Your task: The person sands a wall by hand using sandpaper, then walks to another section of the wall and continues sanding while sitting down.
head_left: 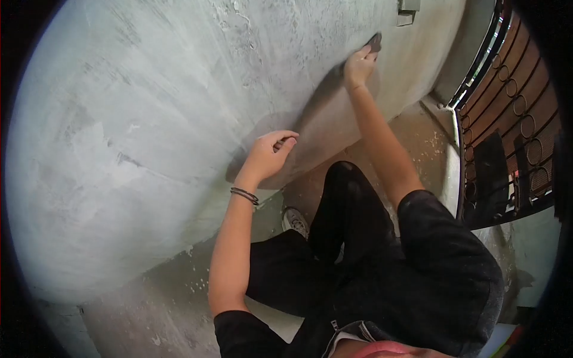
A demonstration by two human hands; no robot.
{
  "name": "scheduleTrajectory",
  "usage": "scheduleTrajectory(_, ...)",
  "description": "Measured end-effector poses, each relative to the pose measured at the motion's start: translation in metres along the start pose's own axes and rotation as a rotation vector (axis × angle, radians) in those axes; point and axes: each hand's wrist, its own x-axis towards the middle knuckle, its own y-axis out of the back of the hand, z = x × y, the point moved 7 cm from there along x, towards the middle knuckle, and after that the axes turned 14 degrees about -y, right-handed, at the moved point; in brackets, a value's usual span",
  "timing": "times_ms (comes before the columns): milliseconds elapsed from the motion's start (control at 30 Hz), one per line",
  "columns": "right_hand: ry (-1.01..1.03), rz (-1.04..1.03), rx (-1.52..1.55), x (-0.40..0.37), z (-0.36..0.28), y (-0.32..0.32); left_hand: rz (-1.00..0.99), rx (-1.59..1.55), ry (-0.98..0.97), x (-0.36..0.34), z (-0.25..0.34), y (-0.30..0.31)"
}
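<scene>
A rough grey plastered wall (179, 113) with pale patches and scrape marks fills the left and top of the head view. My right hand (360, 65) reaches up along it, fingers closed on a small dark flat pad (375, 43) at the wall surface. Lower and to the left, my left hand (271, 155) hangs in front of the wall with its fingers curled in and the thumb close to them. Nothing shows in its grip. Dark bands (244, 194) circle the left wrist.
A black metal gate (512, 86) with ring ornaments stands at the right. A small box-like fitting (407, 12) juts from the wall near the top. Pale specks dot the concrete floor (161, 304) below the wall. My bent knee (346, 179) and shoe (295, 221) are close to the wall's foot.
</scene>
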Motion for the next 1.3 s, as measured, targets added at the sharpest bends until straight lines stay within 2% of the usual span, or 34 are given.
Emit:
scheduleTrajectory(33,-0.205,0.207,0.12,-0.012,0.011,0.0,0.031,0.007,0.018,0.0,-0.004,0.005)
scheduleTrajectory(100,0.407,-0.079,0.064,-0.127,-0.078,-0.005,0.064,0.02,0.043,0.002,-0.014,0.008)
scheduleTrajectory(133,0.401,-0.08,0.07,-0.159,-0.068,0.011,0.208,0.107,-0.016,0.004,-0.017,0.017)
scheduleTrajectory(167,0.342,-0.47,-0.007,-0.196,-0.042,-0.003,0.351,0.194,-0.072,0.001,-0.016,0.026)
scheduleTrajectory(200,0.145,-0.744,0.023,-0.214,-0.014,-0.013,0.35,0.203,-0.059,-0.003,-0.017,0.026)
scheduleTrajectory(233,-0.082,-0.971,0.014,-0.236,0.016,-0.019,0.321,0.181,-0.065,-0.004,-0.015,0.025)
scheduleTrajectory(267,-0.443,-1.066,0.1,-0.239,0.044,-0.011,0.297,0.155,-0.066,-0.006,-0.013,0.022)
scheduleTrajectory(300,-0.457,-1.083,0.1,-0.24,0.044,0.0,0.305,0.073,-0.037,-0.009,-0.009,0.021)
scheduleTrajectory(367,-0.754,-1.082,0.428,-0.23,0.03,0.013,0.3,0.102,-0.053,-0.012,0.001,0.024)
scheduleTrajectory(433,-0.758,-1.097,0.428,-0.221,0.007,0.028,0.289,0.125,-0.088,-0.009,0.007,0.022)
scheduleTrajectory(467,-0.77,-1.103,0.428,-0.22,-0.003,0.036,0.307,-0.023,-0.041,-0.009,0.003,0.018)
scheduleTrajectory(500,-0.769,-1.1,0.426,-0.217,-0.012,0.043,0.323,-0.171,0.007,-0.009,-0.003,0.014)
scheduleTrajectory(533,-0.773,-1.098,0.388,-0.215,-0.019,0.048,0.321,-0.174,0.006,-0.007,-0.005,0.012)
scheduleTrajectory(600,-0.778,-1.092,0.349,-0.216,-0.018,0.054,0.177,-0.332,0.037,-0.001,-0.007,-0.003)
scheduleTrajectory(733,-0.737,-1.007,0.278,-0.214,-0.015,0.064,0.184,-0.363,0.022,0.002,0.003,-0.005)
scheduleTrajectory(800,-0.75,-0.987,0.241,-0.219,-0.018,0.07,0.148,-0.176,0.023,0.0,0.009,-0.001)
scheduleTrajectory(867,-0.624,-0.945,0.23,-0.225,-0.029,0.075,0.18,-0.108,-0.002,-0.001,0.012,0.005)
scheduleTrajectory(900,-0.627,-0.947,0.229,-0.225,-0.032,0.075,0.205,-0.045,-0.028,-0.001,0.015,0.007)
scheduleTrajectory(1033,-0.656,-0.917,0.224,-0.221,-0.037,0.079,0.246,-0.094,-0.033,-0.002,0.015,0.005)
scheduleTrajectory(1100,-0.669,-0.904,0.19,-0.219,-0.033,0.079,0.223,-0.254,0.017,-0.003,0.01,0.002)
scheduleTrajectory(1133,-0.592,-0.832,0.201,-0.213,-0.034,0.081,0.222,-0.256,0.015,-0.002,0.012,0.005)
scheduleTrajectory(1200,-0.517,-0.759,0.208,-0.21,-0.032,0.087,-0.027,-0.361,0.275,-0.008,0.005,-0.01)
scheduleTrajectory(1233,-0.526,-0.725,0.182,-0.21,-0.028,0.092,-0.028,-0.361,0.276,-0.008,0.001,-0.013)
scheduleTrajectory(1300,-0.538,-0.691,0.155,-0.21,-0.025,0.095,-0.053,-0.45,0.108,-0.005,0.008,-0.021)
